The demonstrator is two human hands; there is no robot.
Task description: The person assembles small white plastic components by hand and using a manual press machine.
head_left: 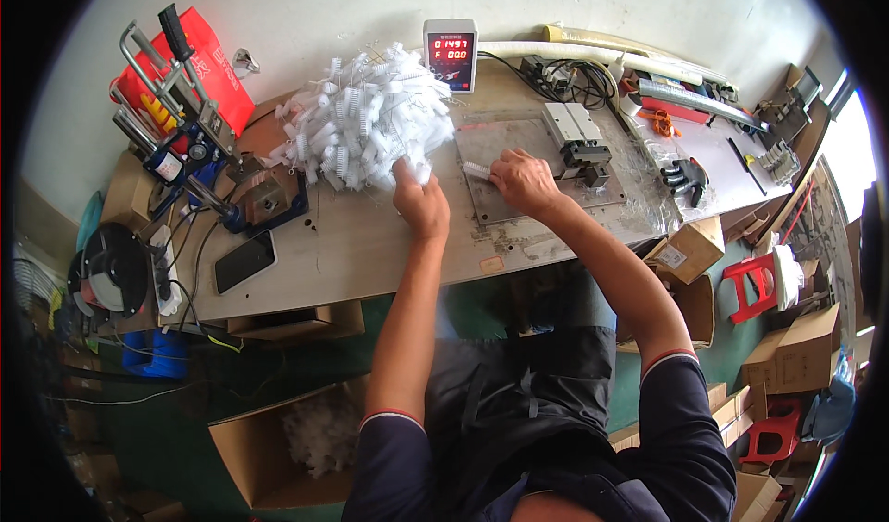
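A large heap of small white bristle brushes [356,119] with thin wire stems lies on the workbench in front of the wall. At its lower right edge is my left hand [423,205], thumb and fingers closed on a white brush there; the fingertips are partly hidden. My right hand [526,181] pinches a single white brush [476,169] that points left, over the metal plate [500,209]. Just beyond that hand, a metal block fixture [576,133] stands on the plate.
A counter box [450,56] with red digits stands behind the heap. A lever press [185,142] and a phone [245,262] are left; a black glove [685,181] and cables [579,82] right. Below the bench, an open carton [269,466] holds more white pieces.
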